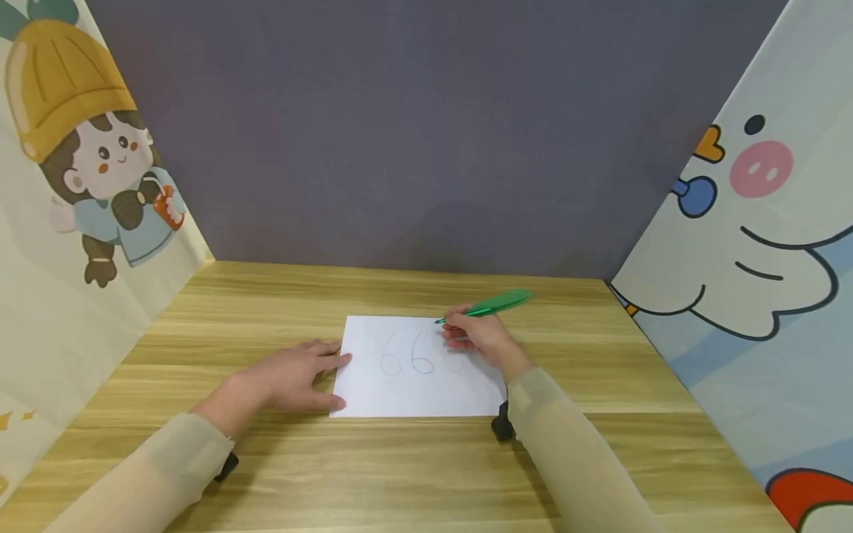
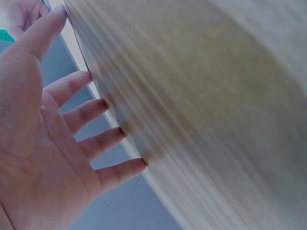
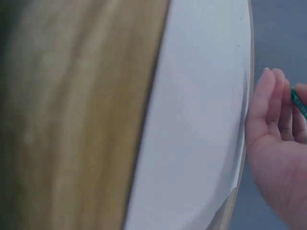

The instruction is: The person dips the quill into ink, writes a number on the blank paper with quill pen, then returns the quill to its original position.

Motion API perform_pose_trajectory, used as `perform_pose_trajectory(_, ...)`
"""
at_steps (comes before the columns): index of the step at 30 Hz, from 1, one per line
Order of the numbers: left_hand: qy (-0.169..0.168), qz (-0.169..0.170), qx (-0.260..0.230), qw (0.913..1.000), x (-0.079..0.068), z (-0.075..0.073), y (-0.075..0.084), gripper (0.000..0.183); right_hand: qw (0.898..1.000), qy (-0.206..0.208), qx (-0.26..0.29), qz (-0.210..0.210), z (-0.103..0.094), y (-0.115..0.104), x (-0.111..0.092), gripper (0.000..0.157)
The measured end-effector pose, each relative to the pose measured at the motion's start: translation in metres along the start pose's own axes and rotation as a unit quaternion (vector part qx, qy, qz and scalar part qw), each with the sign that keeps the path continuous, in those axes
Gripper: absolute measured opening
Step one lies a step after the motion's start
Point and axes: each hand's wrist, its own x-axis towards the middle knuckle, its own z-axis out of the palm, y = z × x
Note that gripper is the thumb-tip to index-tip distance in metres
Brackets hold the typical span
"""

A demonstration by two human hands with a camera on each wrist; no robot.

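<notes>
A white sheet of paper (image 1: 413, 396) lies on the wooden table with handwritten figures like sixes (image 1: 423, 354) on it. The rightmost one is faint and partly behind my right hand (image 1: 483, 337). That hand pinches a green pen with a feather-shaped top (image 1: 500, 303), its tip over the sheet's far edge. In the right wrist view only a short piece of the green pen (image 3: 298, 101) shows between the fingers. My left hand (image 1: 300, 376) rests palm down with spread fingers, the thumb and index fingertips on the paper's left edge.
The wooden table (image 1: 373, 474) runs back to a grey wall panel (image 1: 400, 133). Cartoon-printed panels stand at the left (image 1: 40, 296) and right (image 1: 746, 296). Dark wrist devices sit below both sleeves.
</notes>
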Motion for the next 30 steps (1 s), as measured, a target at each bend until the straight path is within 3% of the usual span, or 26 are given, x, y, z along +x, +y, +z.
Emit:
perform_pose_trajectory(13, -0.003, -0.007, -0.006, 1.0, 0.0018, 0.0025, -0.0009, 0.092, 0.999, -0.022, -0.025, -0.002, 0.0019, 0.0026, 0.0015, 0.033)
perform_pose_trajectory(30, -0.005, -0.012, -0.008, 0.9999, 0.0007, 0.0019, 0.0005, 0.095, 0.999, 0.004, -0.054, -0.006, 0.004, 0.0053, 0.0012, 0.027)
